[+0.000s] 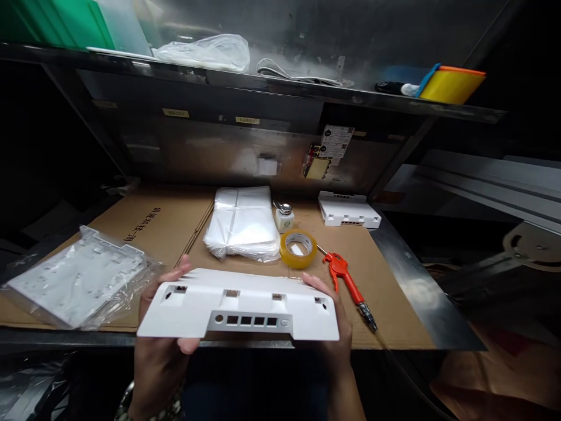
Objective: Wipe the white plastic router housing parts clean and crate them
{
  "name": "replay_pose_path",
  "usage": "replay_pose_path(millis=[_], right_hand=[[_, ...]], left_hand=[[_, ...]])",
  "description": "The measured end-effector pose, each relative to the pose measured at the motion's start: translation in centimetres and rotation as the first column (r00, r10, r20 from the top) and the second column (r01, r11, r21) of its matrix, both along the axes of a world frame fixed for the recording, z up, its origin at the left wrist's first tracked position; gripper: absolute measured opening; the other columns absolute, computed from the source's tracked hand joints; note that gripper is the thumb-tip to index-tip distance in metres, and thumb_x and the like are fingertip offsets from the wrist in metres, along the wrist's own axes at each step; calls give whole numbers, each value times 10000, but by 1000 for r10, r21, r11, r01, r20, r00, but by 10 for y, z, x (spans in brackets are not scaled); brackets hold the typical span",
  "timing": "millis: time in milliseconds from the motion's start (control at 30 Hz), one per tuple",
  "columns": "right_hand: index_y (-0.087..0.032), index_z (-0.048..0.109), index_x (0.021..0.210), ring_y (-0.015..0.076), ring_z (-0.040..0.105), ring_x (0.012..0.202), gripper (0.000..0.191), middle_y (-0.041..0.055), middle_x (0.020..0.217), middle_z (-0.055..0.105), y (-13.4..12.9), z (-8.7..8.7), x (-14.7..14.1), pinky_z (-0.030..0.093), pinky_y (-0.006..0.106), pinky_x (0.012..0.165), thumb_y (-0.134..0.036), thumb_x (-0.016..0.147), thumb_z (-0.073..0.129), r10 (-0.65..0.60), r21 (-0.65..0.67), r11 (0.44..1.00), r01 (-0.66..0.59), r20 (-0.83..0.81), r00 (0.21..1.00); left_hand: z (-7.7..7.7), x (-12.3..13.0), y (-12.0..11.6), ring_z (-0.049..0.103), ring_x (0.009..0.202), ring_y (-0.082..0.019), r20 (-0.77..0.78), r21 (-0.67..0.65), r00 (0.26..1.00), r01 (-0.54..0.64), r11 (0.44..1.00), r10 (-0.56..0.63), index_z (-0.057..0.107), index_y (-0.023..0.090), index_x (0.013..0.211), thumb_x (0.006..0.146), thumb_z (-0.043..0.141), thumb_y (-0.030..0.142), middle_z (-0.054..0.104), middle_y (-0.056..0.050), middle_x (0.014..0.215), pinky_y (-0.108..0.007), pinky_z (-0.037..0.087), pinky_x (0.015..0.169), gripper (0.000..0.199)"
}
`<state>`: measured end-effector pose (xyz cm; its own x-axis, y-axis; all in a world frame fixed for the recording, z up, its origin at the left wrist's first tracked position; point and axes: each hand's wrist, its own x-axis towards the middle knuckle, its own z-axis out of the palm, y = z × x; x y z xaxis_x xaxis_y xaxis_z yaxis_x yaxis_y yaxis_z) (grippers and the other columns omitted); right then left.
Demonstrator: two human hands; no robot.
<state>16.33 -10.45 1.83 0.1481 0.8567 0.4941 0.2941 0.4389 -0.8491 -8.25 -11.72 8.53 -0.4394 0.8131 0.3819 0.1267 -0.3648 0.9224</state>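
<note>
A white plastic router housing (258, 301) is held level over the front edge of the bench, its side with a row of square port openings facing me. My left hand (160, 327) is closed around its left end, thumb below and fingers on top. Around the right end, my right hand (335, 316) is closed too, partly hidden behind the housing. Beyond it lie a stack of clear plastic bags (243, 222) and a roll of yellow tape (287, 257). A red air blow gun (344, 275) rests to the right of my right hand.
At left lies a white plastic panel in a clear bag (83, 278). A small pump bottle (284, 219) stands behind the tape, and another white housing (348, 209) is at back right. Cardboard (394, 304) covers the bench; a metal shelf (289, 86) runs above.
</note>
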Motion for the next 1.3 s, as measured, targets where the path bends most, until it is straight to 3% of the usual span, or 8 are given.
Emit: replay_pose_path(millis=[367,467,600,833,1033,1133,1233,1300], right_hand=[[-307,682,1266,303,656,1284,306,38,1371,702,-5,-2,3,514,521,1117,-272,1012,516,23,80,997,-12,-136,990],[-327,675,1300,321,627,1325,348,31,1402,684,-7,-5,8,501,583,1123,-299,1053,431,77,236,970,-51,-104,992],[-322,705,1288,349,548,1407,348,46,1495,609,-7,-9,10,485,622,1134,-208,1020,514,71,316,945,-82,47,996],[-301,690,1320,292,731,1168,372,87,1284,751,-5,-6,7,643,417,935,-370,954,685,-141,-209,974,83,-285,948],[-231,787,1155,296,768,1007,373,101,1092,806,-15,-15,21,647,383,817,-496,1002,574,71,-323,918,-230,-437,897],[-225,770,1203,293,745,1040,379,102,1103,797,-18,-15,20,621,384,853,-480,1010,568,111,-319,909,-268,-436,893],[-238,753,1242,271,734,1019,377,88,1100,791,-19,-6,15,593,355,849,-471,1023,555,122,-328,905,-272,-410,904],[-252,746,1254,256,726,1009,370,77,1104,787,-20,3,12,575,334,832,-471,1026,554,123,-338,903,-266,-389,913]], left_hand=[[-22,-7,7,268,1559,-363,211,152,968,106,983,-137,709,324,1147,460,902,750,649,-41,1414,-470,265,1284,831],[-22,-13,7,242,1568,-345,489,19,851,212,977,-194,710,280,1220,685,527,968,586,-65,1512,-511,313,1242,890],[-17,-21,5,414,1485,-366,739,-208,618,588,782,-268,778,207,986,849,373,882,745,-138,1263,-554,391,1172,799],[-44,-27,-8,460,1457,-339,817,-153,539,545,824,-204,762,253,1119,827,354,911,754,-104,1261,-533,406,1165,827],[-61,-38,-18,424,1476,-309,803,-146,567,486,862,-184,701,267,1257,888,324,868,703,-35,1371,-457,417,1154,800],[-65,-39,-15,527,1407,-262,852,139,349,569,811,-391,648,313,1356,910,312,849,712,4,1361,-397,400,1170,774],[-70,-40,-9,641,1290,-219,773,504,1,606,616,-634,508,352,1502,913,288,849,675,20,1411,-341,420,1161,802],[-79,-43,-4,662,1259,-183,721,595,-84,583,552,-688,394,377,1568,906,266,859,636,35,1457,-273,469,1107,829]])
